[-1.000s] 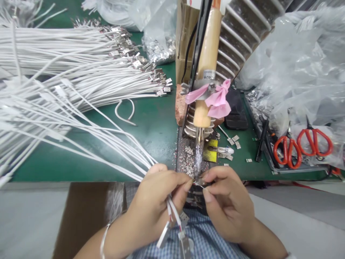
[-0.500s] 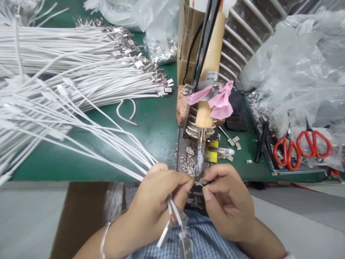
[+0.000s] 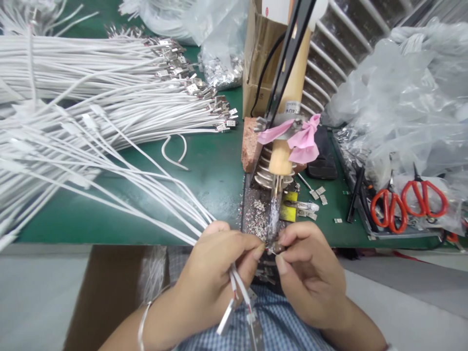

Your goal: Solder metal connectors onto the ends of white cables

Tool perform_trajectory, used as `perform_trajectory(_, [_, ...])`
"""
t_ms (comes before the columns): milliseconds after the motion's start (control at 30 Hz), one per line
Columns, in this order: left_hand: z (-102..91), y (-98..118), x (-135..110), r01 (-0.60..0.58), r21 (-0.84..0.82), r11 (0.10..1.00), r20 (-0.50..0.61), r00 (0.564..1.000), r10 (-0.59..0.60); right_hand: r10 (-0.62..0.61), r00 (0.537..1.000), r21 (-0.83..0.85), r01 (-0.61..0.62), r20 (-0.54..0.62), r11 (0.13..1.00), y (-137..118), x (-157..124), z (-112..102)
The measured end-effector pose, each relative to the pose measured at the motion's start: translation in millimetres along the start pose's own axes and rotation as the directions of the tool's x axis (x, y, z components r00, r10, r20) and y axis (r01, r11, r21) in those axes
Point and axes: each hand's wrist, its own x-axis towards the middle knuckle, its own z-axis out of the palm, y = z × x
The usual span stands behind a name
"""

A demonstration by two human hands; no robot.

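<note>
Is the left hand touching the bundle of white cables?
Touching. The head view shows the left hand closed around the bundle of white cables: the cables run into its fist from the left, and their metal connector ends stick out below.

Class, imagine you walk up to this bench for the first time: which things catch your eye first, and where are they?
A wooden-handled soldering iron with a pink ribbon bow stands fixed at centre, tip pointing down toward the left hand and right hand, which pinch a small metal connector. White cables fan across the green table at left; red-handled scissors lie right.
</note>
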Motion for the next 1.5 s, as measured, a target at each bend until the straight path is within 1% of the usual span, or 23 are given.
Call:
perform_trajectory(233, [-0.6, 1, 0, 0.007, 0.009, 1.0, 0.011, 1.0, -0.007, 0.004, 1.0, 0.019, -0.004, 0.024, 1.0, -1, -1, -1])
perform_trajectory(467, [-0.2, -1, -3, 0.019, 0.038, 0.999, 0.064, 0.998, -0.021, 0.021, 0.999, 0.011, -0.022, 0.05, 1.0, 2, -7, -1])
perform_trajectory(700, [2.3, -3, -7, 0.004, 0.009, 1.0, 0.05, 0.999, -0.005, 0.037, 0.995, 0.025, -0.04, 0.092, 0.999, 1, -14, -6])
perform_trajectory(833, [2.3, -4, -8, -0.009, -0.008, 1.0, 0.05, 0.999, 0.01, 0.031, 0.996, 0.004, -0.032, 0.081, 0.999, 1, -15, -7])
perform_trajectory(1000, [-1.5, -3, -9, -0.015, -0.035, 0.999, 0.099, 0.995, 0.018, -0.005, 0.994, 0.014, 0.004, 0.108, 1.0, -1, -13, -12])
perform_trajectory(1133, [0.3, -2, -10, -0.018, 0.001, 1.0, 0.063, 0.998, 0.018, -0.009, 0.99, 0.064, 0.0, 0.141, 0.998, -5, -14, -16])
perform_trajectory(1200, [3.6, -3, -11, -0.028, 0.023, 0.999, 0.042, 0.999, 0.027, -0.014, 0.975, 0.083, -0.004, 0.222, 0.997, -8, -17, -17])
perform_trajectory(1233, [5.3, -3, -11, -0.032, 0.034, 0.999, 0.033, 0.999, 0.031, -0.04, 0.956, 0.084, 0.016, 0.292, 0.996, -9, -17, -18])
perform_trajectory(1267, [6.9, -4, -11, -0.034, 0.045, 0.998, 0.028, 0.999, 0.033, -0.082, 0.924, 0.08, 0.056, 0.375, 0.995, -11, -18, -18])
perform_trajectory(1333, [9.3, -6, -12, -0.035, 0.06, 0.998, 0.024, 0.999, 0.034, -0.17, 0.84, 0.062, 0.161, 0.515, 0.985, -14, -18, -17])
perform_trajectory(1367, [9.8, -7, -12, -0.038, 0.061, 0.997, 0.023, 0.999, 0.037, -0.203, 0.81, 0.055, 0.207, 0.55, 0.977, -15, -18, -17])
perform_trajectory(1400, [9.9, -9, -13, -0.05, 0.054, 0.997, 0.027, 0.998, 0.048, -0.216, 0.794, 0.046, 0.232, 0.568, 0.972, -16, -17, -16])
perform_trajectory(1433, [9.4, -10, -13, -0.066, 0.039, 0.997, 0.034, 0.997, 0.065, -0.211, 0.798, 0.034, 0.234, 0.565, 0.972, -17, -17, -16])
perform_trajectory(1467, [8.4, -11, -13, -0.083, 0.018, 0.996, 0.042, 0.996, 0.082, -0.198, 0.823, 0.024, 0.219, 0.532, 0.975, -17, -17, -15])
perform_trajectory(1500, [6.8, -12, -13, -0.101, -0.009, 0.995, 0.048, 0.994, 0.101, -0.187, 0.86, 0.021, 0.201, 0.474, 0.979, -16, -17, -15])
